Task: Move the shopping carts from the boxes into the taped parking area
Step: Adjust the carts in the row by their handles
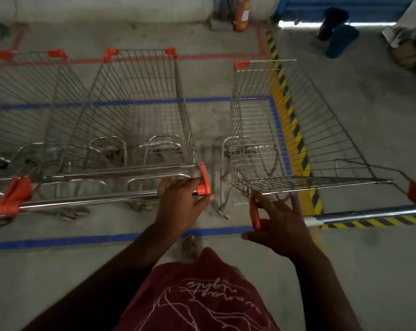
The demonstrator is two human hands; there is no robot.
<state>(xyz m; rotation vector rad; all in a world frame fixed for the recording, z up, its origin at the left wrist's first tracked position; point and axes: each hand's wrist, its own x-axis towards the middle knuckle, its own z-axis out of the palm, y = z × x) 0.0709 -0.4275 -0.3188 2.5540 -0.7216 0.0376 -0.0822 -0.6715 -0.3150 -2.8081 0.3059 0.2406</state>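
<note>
Centrally, just below the middle of the frame, the left hand [180, 204] is curled round the right end of the chrome handle bar [89, 199] of the middle silver wire shopping cart with orange corner caps [140, 111], next to its orange end bracket [204, 180]. The right hand [282, 225] is held with fingers spread and relaxed at the left end of the handle of the right-hand wire shopping cart [273, 120], touching its orange bracket [256, 213]; nothing is seen gripped by it. Both carts are stood within the blue tape rectangle [58, 241] on the concrete floor, the right one overlapping the yellow-and-black hazard stripe [290, 120]. A third wire cart [23, 91] is seen at the left edge. Red tape [202, 57] is laid beyond, a red fire extinguisher [241, 14] at top centre, and blue bins [340, 40] at upper right.
</note>
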